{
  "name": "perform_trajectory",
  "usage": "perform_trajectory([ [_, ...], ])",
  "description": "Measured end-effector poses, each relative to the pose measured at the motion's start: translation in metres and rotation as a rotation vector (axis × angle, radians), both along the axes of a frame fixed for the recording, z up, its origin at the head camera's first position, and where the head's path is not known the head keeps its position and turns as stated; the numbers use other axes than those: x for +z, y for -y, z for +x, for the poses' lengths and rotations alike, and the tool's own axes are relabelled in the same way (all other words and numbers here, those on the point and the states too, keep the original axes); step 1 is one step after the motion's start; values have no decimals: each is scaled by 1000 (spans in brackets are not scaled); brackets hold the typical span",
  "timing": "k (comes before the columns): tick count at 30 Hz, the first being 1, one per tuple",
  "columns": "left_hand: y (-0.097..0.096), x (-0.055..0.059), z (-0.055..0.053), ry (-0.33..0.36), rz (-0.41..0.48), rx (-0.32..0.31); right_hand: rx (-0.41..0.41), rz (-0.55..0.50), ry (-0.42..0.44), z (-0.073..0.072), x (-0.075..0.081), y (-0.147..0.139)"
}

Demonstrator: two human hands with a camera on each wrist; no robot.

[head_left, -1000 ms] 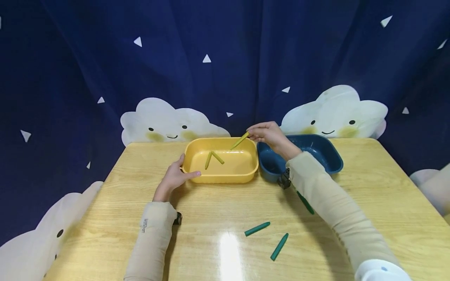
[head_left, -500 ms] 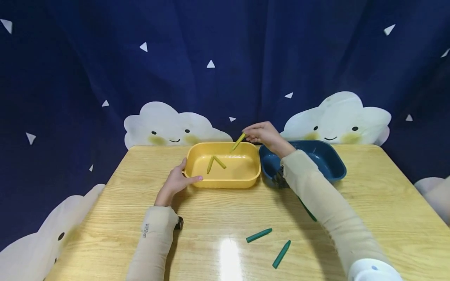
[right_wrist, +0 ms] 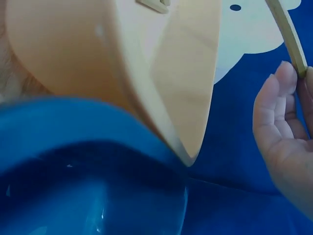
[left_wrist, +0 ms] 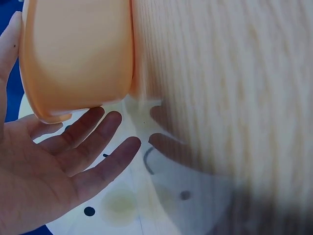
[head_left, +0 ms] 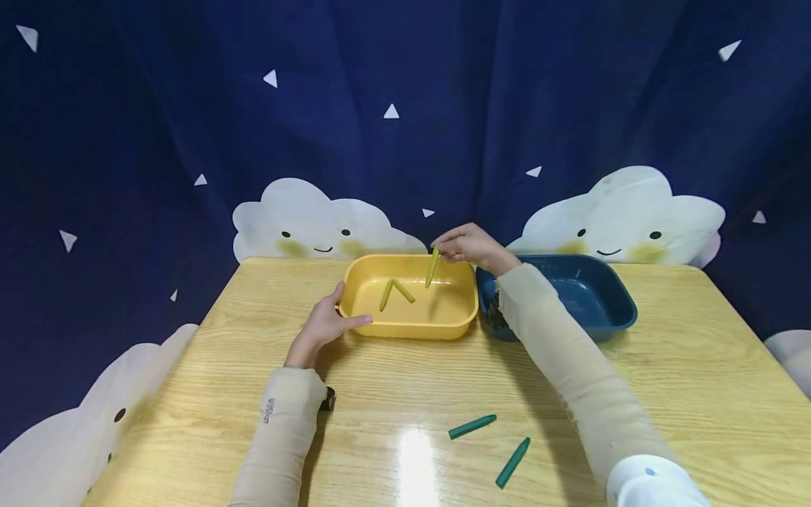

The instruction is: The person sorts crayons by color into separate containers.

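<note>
My right hand (head_left: 465,244) pinches a yellow crayon (head_left: 432,269) by its upper end, its other end pointing down over the yellow bin (head_left: 405,329). In the right wrist view, thumb and fingertips meet on the crayon (right_wrist: 287,34). A pair of yellow crayons (head_left: 386,295) lies on the bin's floor, making a V upside down. My left hand (head_left: 324,323) holds the bin's near left corner, thumb along the front rim. From the left wrist view, other fingers of the left hand (left_wrist: 63,166) reach under the bin's end (left_wrist: 78,58), slightly bent.
A dark blue bin (head_left: 589,327) stands against the yellow bin's right end, partly behind my right forearm. Green crayons (head_left: 472,427) lie on the wooden table (head_left: 380,380) nearer to me. A navy curtain (head_left: 355,141) with a cloud (head_left: 317,225) hangs behind the table.
My right hand has shifted left over the yellow bin, and its crayon has swung from slanted to nearly upright. The left hand keeps its hold. A green crayon has disappeared behind the right forearm.
</note>
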State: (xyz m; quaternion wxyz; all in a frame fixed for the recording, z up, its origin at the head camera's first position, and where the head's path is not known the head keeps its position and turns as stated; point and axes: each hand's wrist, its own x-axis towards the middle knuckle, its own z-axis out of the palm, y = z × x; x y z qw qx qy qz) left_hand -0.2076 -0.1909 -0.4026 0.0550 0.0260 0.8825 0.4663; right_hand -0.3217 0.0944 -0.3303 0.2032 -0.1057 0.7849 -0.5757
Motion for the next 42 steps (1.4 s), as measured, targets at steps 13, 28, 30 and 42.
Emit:
perform_trajectory([
  [13,-1,1,0,20,22,-14,-26,-45,49,-13,-1,12],
  [28,1,0,-2,20,3,-2,-98,-56,62,-23,-3,32],
  [30,1,0,-2,20,1,-4,-93,-65,60,-25,-4,35],
  [42,1,1,-2,34,-4,17,58,55,-6,-28,-20,48],
])
